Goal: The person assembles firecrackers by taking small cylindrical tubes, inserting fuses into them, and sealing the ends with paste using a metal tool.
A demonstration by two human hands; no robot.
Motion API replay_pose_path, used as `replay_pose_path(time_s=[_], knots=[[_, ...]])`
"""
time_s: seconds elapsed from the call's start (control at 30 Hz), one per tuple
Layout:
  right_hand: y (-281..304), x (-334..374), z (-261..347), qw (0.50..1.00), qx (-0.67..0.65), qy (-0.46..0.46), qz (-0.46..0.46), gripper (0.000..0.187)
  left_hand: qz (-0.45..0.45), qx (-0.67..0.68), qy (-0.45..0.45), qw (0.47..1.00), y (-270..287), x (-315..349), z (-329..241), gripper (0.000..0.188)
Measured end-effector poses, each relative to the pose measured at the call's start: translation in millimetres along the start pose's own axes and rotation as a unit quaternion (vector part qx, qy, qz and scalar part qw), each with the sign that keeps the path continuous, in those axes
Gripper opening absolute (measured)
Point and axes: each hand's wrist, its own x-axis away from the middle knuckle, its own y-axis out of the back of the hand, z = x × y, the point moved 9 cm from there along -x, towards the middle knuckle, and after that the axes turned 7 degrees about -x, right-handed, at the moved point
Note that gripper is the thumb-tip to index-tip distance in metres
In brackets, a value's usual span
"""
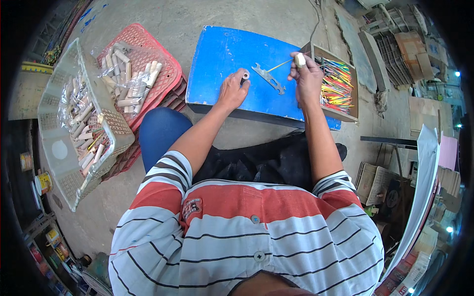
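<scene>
Head view: both hands work over a smooth blue board.
Left hand pinches a small ring; right hand clamps a pale cylinder on a thin stick. Flat metal wrench between; at three o'clock, a box of coloured sticks.

Blue board, red crate
</scene>
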Motion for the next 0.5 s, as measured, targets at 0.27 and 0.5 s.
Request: replay_pose_path(time_s=[0.27,0.5], knots=[[-47.7,17.0,-5.3,0.982,0.152,0.071,0.082,0.015,-0.011,-0.007,0.006,1.0,0.1,-1.1,-3.8,0.02],[-63.4,21.3,-8.5,0.943,0.282,0.142,0.103,0.011,-0.007,-0.039,-0.002,0.999,-0.7,-1.2,-9.2,0.022]])
